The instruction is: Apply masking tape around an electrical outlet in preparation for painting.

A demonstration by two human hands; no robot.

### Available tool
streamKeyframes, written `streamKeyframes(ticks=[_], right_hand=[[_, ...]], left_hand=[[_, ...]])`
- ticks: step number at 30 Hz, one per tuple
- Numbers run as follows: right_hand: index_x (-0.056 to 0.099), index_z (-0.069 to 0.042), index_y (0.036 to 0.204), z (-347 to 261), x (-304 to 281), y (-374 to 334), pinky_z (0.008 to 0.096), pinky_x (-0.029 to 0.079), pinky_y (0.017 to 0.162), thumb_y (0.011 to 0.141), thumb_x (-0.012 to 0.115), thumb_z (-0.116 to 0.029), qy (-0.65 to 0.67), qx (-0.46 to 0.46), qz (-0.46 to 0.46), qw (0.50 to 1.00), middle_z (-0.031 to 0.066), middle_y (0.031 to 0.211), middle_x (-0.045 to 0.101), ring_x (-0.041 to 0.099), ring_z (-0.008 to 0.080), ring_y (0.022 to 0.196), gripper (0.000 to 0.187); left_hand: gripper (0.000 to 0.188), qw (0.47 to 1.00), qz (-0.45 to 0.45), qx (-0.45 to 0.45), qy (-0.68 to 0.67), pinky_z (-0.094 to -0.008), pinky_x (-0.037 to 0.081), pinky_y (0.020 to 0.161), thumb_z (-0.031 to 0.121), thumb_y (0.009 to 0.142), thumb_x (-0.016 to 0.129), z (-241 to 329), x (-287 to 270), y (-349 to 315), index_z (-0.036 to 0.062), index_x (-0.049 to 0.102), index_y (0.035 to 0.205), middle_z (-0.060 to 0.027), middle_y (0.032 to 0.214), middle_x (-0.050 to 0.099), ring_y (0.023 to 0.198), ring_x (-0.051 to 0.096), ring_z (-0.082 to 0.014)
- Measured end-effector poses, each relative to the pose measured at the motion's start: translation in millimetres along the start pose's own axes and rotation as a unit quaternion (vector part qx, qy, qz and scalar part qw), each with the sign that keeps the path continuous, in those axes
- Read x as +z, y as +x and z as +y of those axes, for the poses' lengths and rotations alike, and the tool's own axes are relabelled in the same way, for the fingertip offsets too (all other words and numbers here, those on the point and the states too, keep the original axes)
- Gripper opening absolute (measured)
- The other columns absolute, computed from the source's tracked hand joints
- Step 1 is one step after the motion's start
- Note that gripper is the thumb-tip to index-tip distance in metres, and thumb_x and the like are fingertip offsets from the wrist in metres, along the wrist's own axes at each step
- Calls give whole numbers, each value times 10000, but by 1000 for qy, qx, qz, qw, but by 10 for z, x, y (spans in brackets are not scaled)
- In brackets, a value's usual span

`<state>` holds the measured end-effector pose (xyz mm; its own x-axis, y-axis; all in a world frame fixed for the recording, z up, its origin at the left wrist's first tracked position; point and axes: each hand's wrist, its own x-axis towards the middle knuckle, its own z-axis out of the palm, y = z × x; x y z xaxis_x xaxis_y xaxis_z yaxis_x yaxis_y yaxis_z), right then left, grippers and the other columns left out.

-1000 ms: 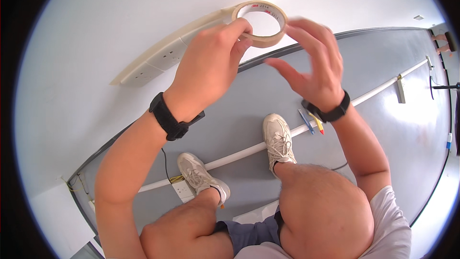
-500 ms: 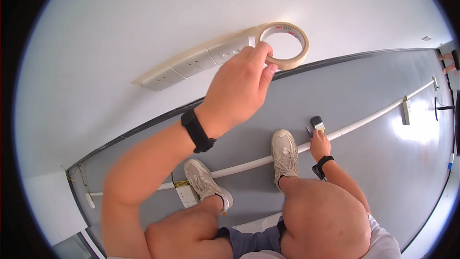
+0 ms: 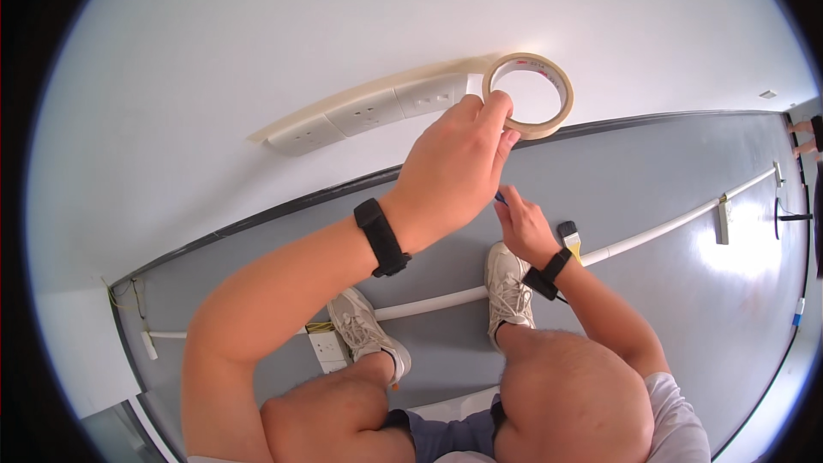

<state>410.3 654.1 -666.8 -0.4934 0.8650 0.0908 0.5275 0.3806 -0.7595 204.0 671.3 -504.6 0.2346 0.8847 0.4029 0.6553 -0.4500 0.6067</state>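
The left arm rises from the lower edge, sharply bent at the elbow, its forearm slanting up and across toward the right, with a black strap round the wrist. The left hand shows its back; thumb and forefinger are closed in a pinch on the near side of a beige tape roll, which is held up in front of the white wall, just past the right end of a row of sockets. A beige strip runs along the sockets' upper edge toward the roll. Below, the right forearm angles up and leftward; the right hand has its fingers curled round a blue tool, mostly hidden. A brush lies near that wrist, beside a white pipe.
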Motion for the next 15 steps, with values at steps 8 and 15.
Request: streamKeyframes(ticks=[8,15], right_hand=[[609,-32,1268,-435,17,723,518,557,757,974,695,-149,48,-166,102,980,222,1080,715,681,452,965,328],[663,-31,1134,-355,-35,931,493,559,729,953,714,-221,39,-87,83,992,192,1011,738,705,434,898,267]], left_hand=[[153,999,-9,-51,1,-489,523,716,161,1096,583,211,18,71,21,548,1148,-210,950,643,803,654,-416],[157,999,5,-39,-9,-512,523,737,150,1102,555,230,35,113,0,536,1142,-242,944,633,805,646,-437]])
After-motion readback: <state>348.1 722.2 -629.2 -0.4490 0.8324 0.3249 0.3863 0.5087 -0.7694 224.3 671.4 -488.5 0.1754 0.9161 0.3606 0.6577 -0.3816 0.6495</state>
